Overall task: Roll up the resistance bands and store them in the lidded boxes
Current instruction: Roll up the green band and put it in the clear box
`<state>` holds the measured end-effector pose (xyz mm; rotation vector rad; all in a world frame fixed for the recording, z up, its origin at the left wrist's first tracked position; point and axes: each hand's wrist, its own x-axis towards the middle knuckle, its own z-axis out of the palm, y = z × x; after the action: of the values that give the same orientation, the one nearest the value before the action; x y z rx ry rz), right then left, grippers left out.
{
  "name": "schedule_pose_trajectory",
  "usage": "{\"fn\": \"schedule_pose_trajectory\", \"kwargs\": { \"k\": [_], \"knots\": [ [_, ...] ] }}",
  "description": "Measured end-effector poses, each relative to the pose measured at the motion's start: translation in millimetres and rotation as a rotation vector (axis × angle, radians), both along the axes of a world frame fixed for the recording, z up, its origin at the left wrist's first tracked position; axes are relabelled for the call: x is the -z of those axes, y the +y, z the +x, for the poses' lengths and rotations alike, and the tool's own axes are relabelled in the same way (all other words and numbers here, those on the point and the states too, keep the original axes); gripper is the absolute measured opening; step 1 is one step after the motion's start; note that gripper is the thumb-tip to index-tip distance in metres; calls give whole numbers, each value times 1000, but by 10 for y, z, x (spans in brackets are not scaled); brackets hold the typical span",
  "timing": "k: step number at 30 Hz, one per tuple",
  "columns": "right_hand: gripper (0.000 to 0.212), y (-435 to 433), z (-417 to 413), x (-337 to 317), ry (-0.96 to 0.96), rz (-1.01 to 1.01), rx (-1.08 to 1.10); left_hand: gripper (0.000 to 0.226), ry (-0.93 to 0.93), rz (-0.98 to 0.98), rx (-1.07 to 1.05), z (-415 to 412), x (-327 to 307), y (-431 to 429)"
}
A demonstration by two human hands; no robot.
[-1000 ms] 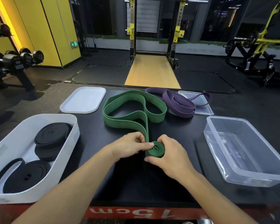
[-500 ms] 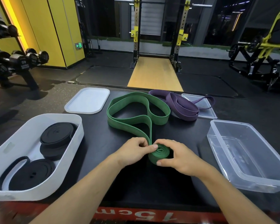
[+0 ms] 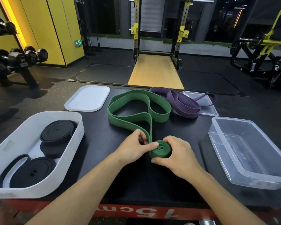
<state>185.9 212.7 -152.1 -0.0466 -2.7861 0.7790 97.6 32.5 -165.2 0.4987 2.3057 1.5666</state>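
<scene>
My left hand [image 3: 133, 148] pinches the green band [image 3: 161, 150] and my right hand [image 3: 177, 157] curls round its small roll, near centre; most of it lies loose toward 12 o'clock. Black rolls [image 3: 57, 135] sit in the white box [image 3: 71, 146] at 9. The purple band [image 3: 182, 103] at 1 is not rolled yet.

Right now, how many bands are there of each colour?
Black bands: 3, rolled, in the white box
Green band: 1, partly rolled, gripped by the left hand and the right hand
Purple band: 1, loose
Total: 5
</scene>
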Motion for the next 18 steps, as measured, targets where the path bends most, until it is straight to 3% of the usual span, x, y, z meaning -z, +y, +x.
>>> {"fn": "schedule_pose_trajectory", "kwargs": {
  "k": [13, 18],
  "knots": [
    [62, 277, -223, -60, -213, -121, -327, 24, 68, 32, 21, 44, -2, -31],
    [73, 237, -164, -60, -226, -134, -263, 30, 146, -100, -16, -32, -10, -24]
  ]
}}
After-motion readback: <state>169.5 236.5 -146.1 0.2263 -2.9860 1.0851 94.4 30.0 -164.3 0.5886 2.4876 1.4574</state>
